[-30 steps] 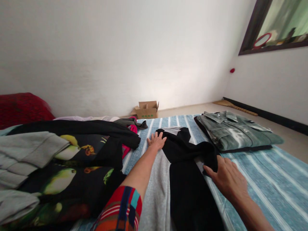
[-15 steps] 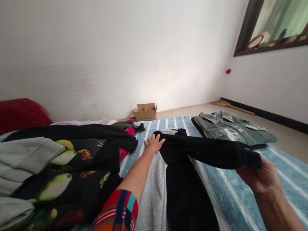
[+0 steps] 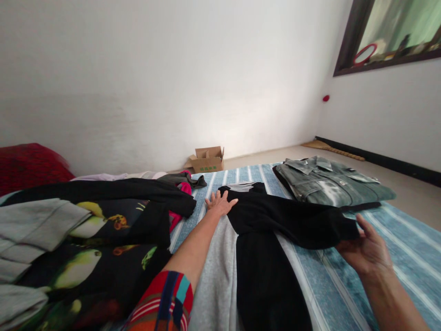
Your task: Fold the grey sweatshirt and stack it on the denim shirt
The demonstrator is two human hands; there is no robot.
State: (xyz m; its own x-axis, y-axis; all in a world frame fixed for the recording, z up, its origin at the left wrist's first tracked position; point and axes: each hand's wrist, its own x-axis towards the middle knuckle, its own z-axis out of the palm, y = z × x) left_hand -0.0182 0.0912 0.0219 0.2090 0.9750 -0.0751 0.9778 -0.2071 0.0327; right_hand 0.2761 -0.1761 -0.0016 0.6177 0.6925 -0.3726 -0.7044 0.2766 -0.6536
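A grey and black long-sleeved top [image 3: 272,276] lies on the blue striped bed cover [image 3: 409,243], its collar pointing away from me. My left hand [image 3: 219,203] presses flat on its shoulder near the collar, fingers spread. The black sleeve [image 3: 306,223] stretches out to the right and sags a little. At its cuff is my right hand [image 3: 367,248], thumb raised away from the cloth and fingers reaching under the cuff. That hand looks open, though its fingertips are partly hidden by the sleeve.
Folded grey-green denim clothing [image 3: 334,181] lies stacked at the back right. To the left are several garments, including a black printed one [image 3: 113,257] and a grey one [image 3: 37,225]. Beyond the bed stands a cardboard box [image 3: 207,160] by the wall. A red bundle [image 3: 32,165] sits far left.
My right hand has moved slightly left, and its thumb has lifted off the cuff. The sleeve has slackened and its end has shifted left. My left hand stays on the shoulder.
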